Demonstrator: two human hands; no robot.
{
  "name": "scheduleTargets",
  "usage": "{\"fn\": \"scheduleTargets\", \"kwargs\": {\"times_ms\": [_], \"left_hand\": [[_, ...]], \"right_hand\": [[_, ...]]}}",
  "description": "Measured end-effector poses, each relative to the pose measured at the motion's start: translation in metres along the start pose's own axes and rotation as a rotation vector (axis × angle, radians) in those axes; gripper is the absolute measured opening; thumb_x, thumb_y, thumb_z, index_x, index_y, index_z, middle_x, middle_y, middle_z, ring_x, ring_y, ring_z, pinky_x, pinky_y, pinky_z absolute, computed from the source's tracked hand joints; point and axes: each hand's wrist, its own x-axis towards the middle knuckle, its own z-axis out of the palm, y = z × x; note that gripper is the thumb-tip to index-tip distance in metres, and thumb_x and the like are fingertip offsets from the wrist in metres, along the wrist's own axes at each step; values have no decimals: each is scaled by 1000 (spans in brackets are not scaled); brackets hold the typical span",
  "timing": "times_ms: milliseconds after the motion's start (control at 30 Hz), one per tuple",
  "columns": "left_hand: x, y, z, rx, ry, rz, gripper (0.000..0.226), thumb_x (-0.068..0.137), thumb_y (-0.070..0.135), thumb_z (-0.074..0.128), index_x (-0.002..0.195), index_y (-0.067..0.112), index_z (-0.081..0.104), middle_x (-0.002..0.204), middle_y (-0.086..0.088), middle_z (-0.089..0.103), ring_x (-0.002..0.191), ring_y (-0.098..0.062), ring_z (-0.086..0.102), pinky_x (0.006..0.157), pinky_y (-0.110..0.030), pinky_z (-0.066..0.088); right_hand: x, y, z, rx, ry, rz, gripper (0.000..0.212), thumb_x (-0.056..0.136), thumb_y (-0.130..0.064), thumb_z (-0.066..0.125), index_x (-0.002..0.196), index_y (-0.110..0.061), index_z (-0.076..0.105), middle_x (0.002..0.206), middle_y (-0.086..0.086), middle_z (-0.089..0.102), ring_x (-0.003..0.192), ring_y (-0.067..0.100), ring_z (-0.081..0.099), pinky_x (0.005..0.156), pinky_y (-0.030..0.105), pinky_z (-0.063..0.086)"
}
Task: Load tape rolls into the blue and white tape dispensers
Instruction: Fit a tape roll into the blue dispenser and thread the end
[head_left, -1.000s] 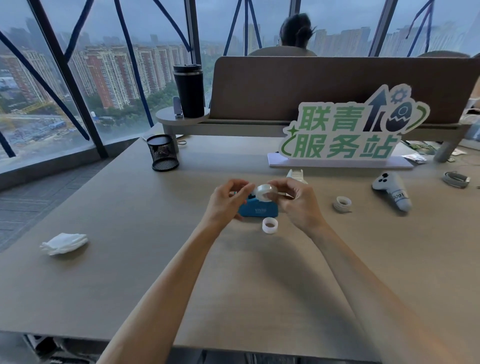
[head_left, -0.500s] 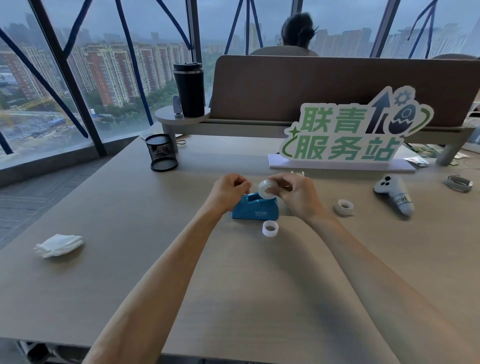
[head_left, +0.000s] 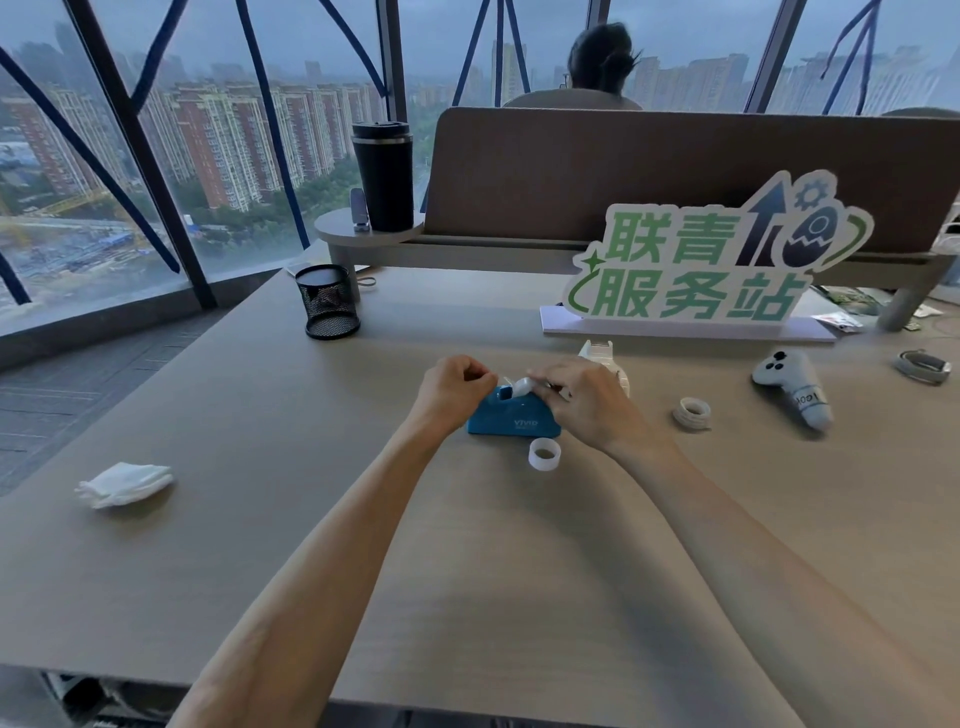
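Note:
The blue tape dispenser (head_left: 511, 418) stands on the table (head_left: 363, 545) at mid-distance. My right hand (head_left: 587, 402) holds a clear tape roll (head_left: 522, 386) low over the dispenser's top, at its cradle. My left hand (head_left: 454, 387) is closed at the dispenser's left end, pinching what looks like the tape's loose end. The white tape dispenser (head_left: 602, 358) peeks out behind my right hand, mostly hidden. A second tape roll (head_left: 544, 453) stands on the table just in front of the blue dispenser. A third roll (head_left: 692, 413) lies farther right.
A black mesh pen cup (head_left: 327, 301) stands back left, a crumpled white tissue (head_left: 124, 483) lies at left. A green-lettered sign (head_left: 701, 265) stands behind the dispensers. A white controller (head_left: 795, 387) and a coiled strap (head_left: 924, 366) lie at right. A person sits beyond the divider.
Both hands have dropped lower. The tape roll in my right hand has come down from above the blue dispenser to its top. My left hand has closed at the dispenser's left end.

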Motion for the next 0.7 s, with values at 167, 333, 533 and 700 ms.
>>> {"fn": "scheduleTargets", "kwargs": {"times_ms": [167,333,533,700], "left_hand": [[-1,-1,-2,-66,-30,-26,15,91,25,57,93,13,66,84,-2,63,66,-11,51,47,-25,44],[1,-3,-1,-84,-46,-32,14,92,25,55,91,15,64,84,-1,63,67,-11,51,48,-25,43],[0,-6,-5,-152,-75,-78,15,88,23,52,83,15,63,75,1,58,65,-14,47,49,-26,41],[1,-13,-15,-281,-34,-147,14,88,20,50,92,11,60,86,1,68,63,-14,47,47,-24,36]], "right_hand": [[-2,-3,5,2,28,27,24,93,-20,57,112,-16,69,102,10,69,93,26,61,78,36,47],[-2,-6,10,-20,27,20,22,93,-17,55,109,-12,70,100,10,66,90,27,60,74,32,45],[-6,-6,10,-10,15,25,31,91,-24,59,119,-12,64,106,7,62,97,24,58,82,31,47],[-10,-5,14,-19,31,46,43,88,-29,62,128,-12,55,124,5,57,114,22,50,96,32,42]]}}
